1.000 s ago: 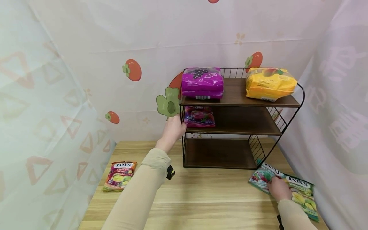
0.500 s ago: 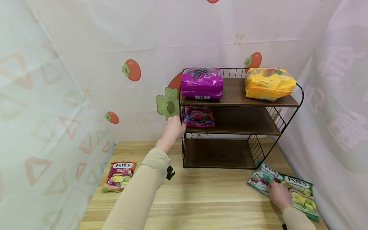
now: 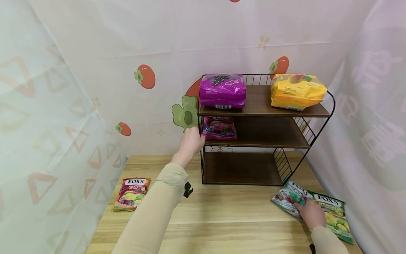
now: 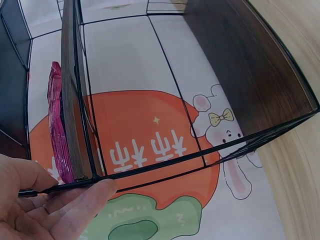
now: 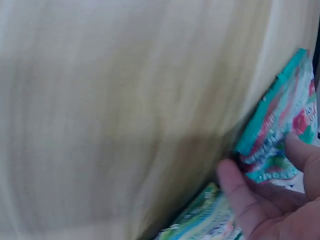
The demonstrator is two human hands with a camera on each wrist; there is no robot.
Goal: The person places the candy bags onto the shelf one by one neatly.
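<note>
In the head view, my left hand (image 3: 191, 143) grips the left side of a three-tier wire rack (image 3: 257, 145) at middle-shelf height. The left wrist view shows thumb and fingers (image 4: 82, 207) about its black wire frame, beside the edge of a magenta candy bag (image 4: 60, 125). At the right of the table, my right hand (image 3: 312, 213) pinches a teal candy bag (image 3: 287, 197) by its near side. The right wrist view has the thumb on the bag's (image 5: 285, 115) face and a finger at its edge. Beside that hand lies a green-yellow candy bag (image 3: 336, 215), partly covered.
A purple bag (image 3: 222, 91) and a yellow bag (image 3: 297, 92) stand on the top shelf. A berry candy bag (image 3: 219, 128) leans at the middle shelf's left. On the table's (image 3: 228, 211) left lies a red-orange candy bag (image 3: 132, 194). Printed cloth walls surround the table.
My right hand has shifted slightly to the right along the teal bag, and the bag has slid and turned a little leftward, toward me. My left hand has stayed on the rack.
</note>
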